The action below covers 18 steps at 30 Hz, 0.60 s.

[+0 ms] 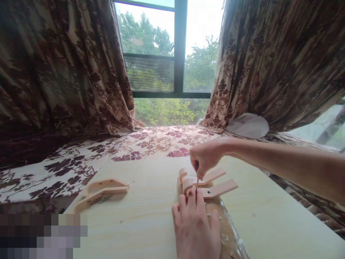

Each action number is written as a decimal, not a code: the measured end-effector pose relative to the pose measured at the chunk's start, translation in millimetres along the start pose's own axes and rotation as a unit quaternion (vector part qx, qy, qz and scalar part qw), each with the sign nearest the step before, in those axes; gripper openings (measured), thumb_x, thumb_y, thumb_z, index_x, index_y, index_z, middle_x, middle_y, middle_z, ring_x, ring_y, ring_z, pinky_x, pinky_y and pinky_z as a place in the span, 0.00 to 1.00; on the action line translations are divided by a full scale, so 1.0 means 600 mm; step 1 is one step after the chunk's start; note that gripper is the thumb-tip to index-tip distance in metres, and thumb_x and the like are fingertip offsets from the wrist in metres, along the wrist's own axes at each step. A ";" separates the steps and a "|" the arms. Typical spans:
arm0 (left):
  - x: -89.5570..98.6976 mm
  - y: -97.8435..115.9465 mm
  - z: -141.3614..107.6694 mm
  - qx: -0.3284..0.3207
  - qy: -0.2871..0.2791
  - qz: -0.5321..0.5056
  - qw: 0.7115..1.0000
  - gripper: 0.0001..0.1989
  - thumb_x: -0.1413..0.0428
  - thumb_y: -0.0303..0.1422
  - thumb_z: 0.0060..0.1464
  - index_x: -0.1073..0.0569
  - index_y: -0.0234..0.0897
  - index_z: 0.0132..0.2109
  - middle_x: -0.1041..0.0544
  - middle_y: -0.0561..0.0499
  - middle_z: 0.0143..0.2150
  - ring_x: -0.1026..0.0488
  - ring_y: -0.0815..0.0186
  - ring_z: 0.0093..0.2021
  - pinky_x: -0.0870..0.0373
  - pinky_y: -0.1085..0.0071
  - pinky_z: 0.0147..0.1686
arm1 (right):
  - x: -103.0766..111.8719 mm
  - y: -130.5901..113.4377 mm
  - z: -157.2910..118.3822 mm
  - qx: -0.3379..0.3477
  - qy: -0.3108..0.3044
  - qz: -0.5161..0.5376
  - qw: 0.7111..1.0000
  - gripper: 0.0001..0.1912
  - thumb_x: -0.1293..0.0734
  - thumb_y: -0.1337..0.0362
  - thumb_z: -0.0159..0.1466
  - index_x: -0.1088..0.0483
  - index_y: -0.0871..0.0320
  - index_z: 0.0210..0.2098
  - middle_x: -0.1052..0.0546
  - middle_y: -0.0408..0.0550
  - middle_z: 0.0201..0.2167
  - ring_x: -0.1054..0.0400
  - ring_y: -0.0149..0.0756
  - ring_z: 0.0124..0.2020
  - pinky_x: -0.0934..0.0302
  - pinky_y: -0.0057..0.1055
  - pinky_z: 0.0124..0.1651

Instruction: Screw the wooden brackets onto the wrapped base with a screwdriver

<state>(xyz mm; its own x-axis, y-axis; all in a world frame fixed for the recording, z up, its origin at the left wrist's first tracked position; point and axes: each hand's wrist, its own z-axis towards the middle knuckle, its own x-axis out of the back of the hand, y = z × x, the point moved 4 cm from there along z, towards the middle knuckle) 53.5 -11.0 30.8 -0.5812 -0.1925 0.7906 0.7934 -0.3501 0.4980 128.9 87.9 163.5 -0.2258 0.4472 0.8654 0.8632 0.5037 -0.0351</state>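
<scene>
My right hand (pixel 207 156) is closed around the dark handle of a screwdriver-like tool (pixel 197 181), whose thin metal shaft points down between the fingers of my left hand (pixel 195 219). Back side up, my left hand presses on a pale wooden piece with a curved end (pixel 222 189); its fingertips meet near the tool's tip. A similar wooden piece (pixel 215 175) lies just behind. Both pieces rest across a brown board wrapped in clear plastic (pixel 228 226). What the tip touches is hidden by my left fingers.
Angled wooden pieces (pixel 107 190) lie at the left on the pale wooden tabletop (pixel 145 216). Behind it are a floral cloth (pixel 161 142), patterned curtains (pixel 94 72) and a window. A whitish plastic bag (pixel 248 125) sits by the right curtain.
</scene>
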 end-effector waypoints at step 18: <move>-0.004 -0.003 -0.003 -0.029 0.028 0.046 0.998 0.23 0.51 0.37 0.54 0.32 0.43 0.57 0.31 0.50 0.59 0.36 0.53 0.53 0.40 0.55 0.50 | 0.002 -0.005 -0.015 0.036 -0.002 -0.042 0.998 0.15 0.33 0.65 0.55 0.22 0.64 0.39 0.24 0.46 0.28 0.38 0.29 0.26 0.48 0.25 0.28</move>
<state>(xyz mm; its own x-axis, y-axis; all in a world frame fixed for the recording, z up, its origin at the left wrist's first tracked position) 53.2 -11.6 27.2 -0.5168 -0.2775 0.8099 0.8330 -0.3815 0.4008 130.1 80.4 169.4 -0.2970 0.4038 0.8653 0.8062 0.5917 0.0006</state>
